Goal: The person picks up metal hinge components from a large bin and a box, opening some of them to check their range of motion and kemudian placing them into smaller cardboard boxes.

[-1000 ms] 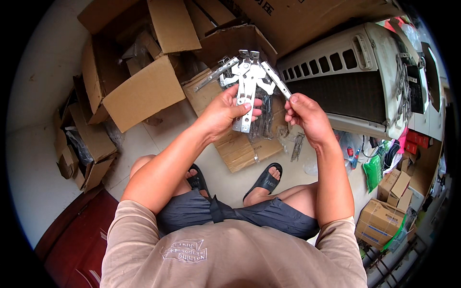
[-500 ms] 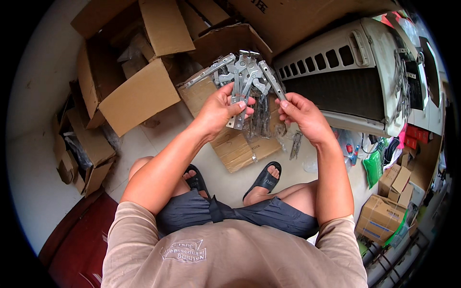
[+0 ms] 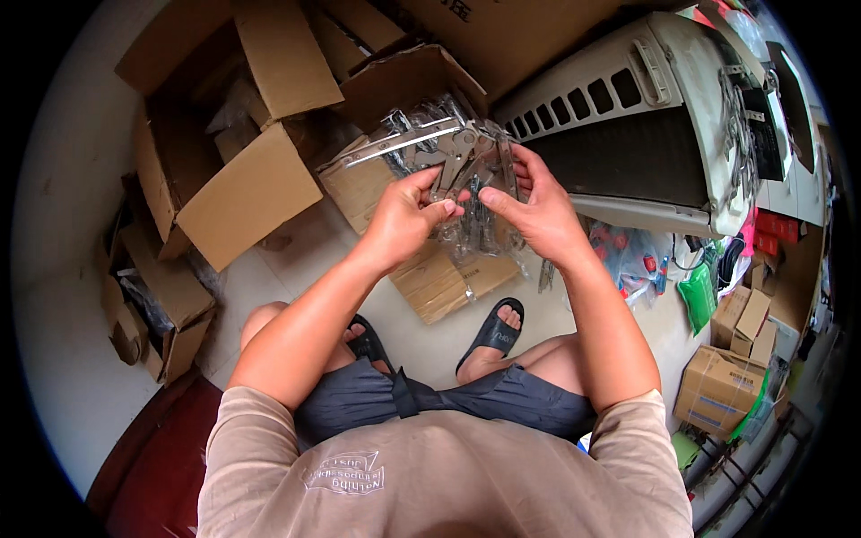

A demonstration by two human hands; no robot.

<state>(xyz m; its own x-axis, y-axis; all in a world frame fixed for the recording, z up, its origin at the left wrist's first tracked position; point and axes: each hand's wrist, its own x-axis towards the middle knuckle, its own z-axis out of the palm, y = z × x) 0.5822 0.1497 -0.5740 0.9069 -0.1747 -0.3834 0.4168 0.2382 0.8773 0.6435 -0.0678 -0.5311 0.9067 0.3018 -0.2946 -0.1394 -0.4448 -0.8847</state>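
Observation:
A silver folding metal hinge point(image 3: 460, 151), with long flat arms and riveted joints, is held up in front of me between both hands. My left hand point(image 3: 402, 220) is closed on its lower arms, thumb on the near side. The fingers of my right hand point(image 3: 543, 211) curl behind the right-hand arm, with the thumb stretched toward the middle. One long bar points out to the left. Beneath the hinge, more metal parts in clear plastic point(image 3: 480, 229) lie over a cardboard flap point(image 3: 439, 291). My fingertips behind the hinge are partly hidden.
An open cardboard box point(image 3: 251, 193) stands at the left, with a smaller one point(image 3: 166, 296) nearer me. A pale slotted casing point(image 3: 619, 99) fills the far right. Taped cartons point(image 3: 717, 390) and a green packet point(image 3: 695, 296) sit at right. My sandalled feet flank the flap.
My right hand has moved left and inward along the hinge, and its arms have turned, the left bar now lying flatter. My left hand has shifted slightly left and down.

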